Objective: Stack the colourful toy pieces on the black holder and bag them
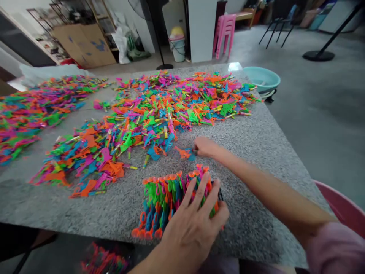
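The left hand point(196, 220) lies fingers wide over the packed toy row point(156, 201), which stretches toward its ten o'clock; the right hand point(205, 146), at twelve, curls by loose toys point(182, 153) (gripping one? can't tell from here). Uneven pressing could topple the row.

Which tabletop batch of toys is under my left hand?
The tightly packed row nearest you, its toys lined up side by side; the others are loose heaps.

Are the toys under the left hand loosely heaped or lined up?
Lined up: beneath the left hand, the toys sit packed side by side, with round orange ends in near and far rows.
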